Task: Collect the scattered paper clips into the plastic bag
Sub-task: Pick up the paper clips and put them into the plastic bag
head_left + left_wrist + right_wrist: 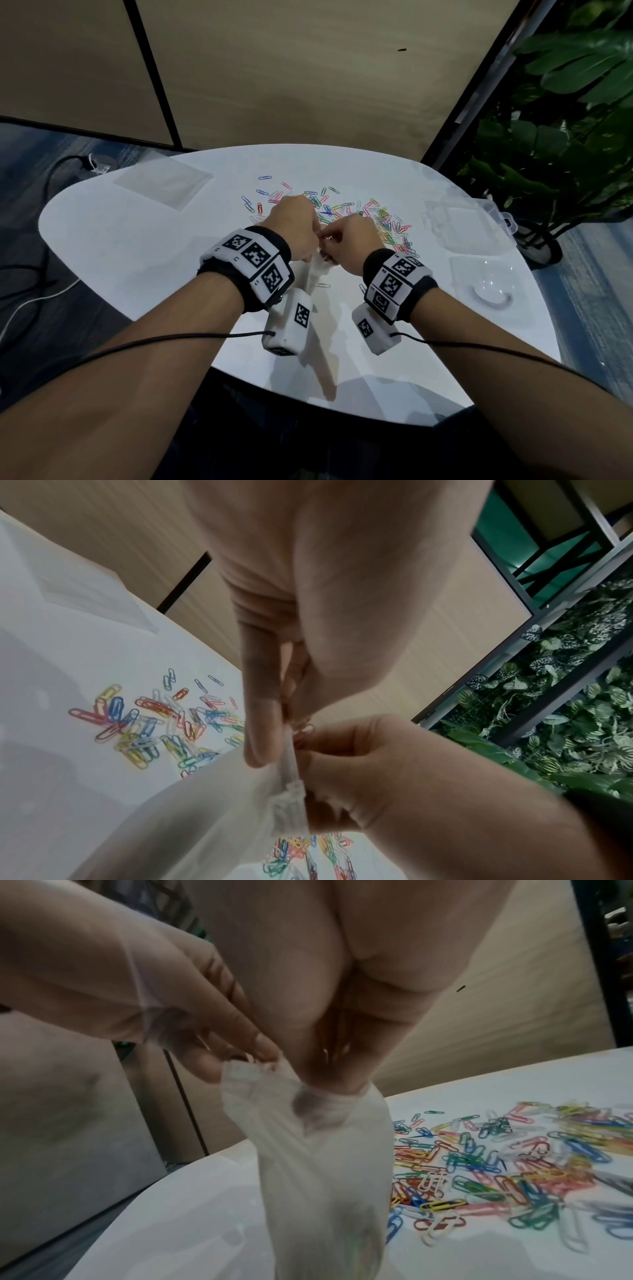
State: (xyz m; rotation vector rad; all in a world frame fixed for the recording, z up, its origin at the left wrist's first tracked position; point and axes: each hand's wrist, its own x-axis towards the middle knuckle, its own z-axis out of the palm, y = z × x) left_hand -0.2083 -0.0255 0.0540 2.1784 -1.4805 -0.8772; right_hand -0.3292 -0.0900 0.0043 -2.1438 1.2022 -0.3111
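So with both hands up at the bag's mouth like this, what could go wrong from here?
1. The left hand pinches only one side of the plastic bag at its narrow mouth; clips from the right hand could miss and drop onto the table.
2. The bag hangs bunched and twisted, so clips may jam near the top.
3. Most paper clips lie scattered right beside the bag; a slipped grip would likely spill its contents among them.

Round white glossy table (113, 240) sitting on blue-grey patterned carpet (30, 147). Behind it are tan wood-grain wall panels (291, 68) split by thin black vertical strips (154, 72). Big leafy green plant (565, 113) on the right in a dark pot (544, 246). Black and white cables (30, 298) trail over the floor on the left, near a round floor socket (97, 162).
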